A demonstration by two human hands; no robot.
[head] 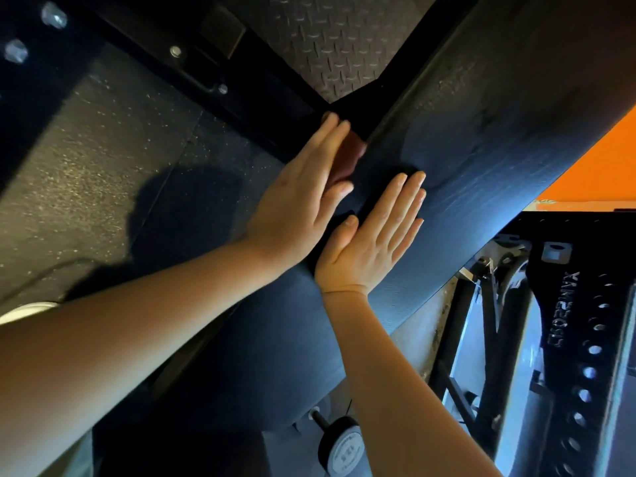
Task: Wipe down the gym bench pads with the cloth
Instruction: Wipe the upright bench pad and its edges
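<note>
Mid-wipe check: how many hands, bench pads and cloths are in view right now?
hands: 2 (left hand, right hand), both flat
bench pad: 1
cloth: 1, dark, under the hands
Total: 4

We can read little here. On the black steel post with holes (564, 325), raised letters run along its length; they look reversed, and we make out only "XAM" at one end. The round white label (345, 454) on the black disc carries small print too blurred for us to read.
</note>
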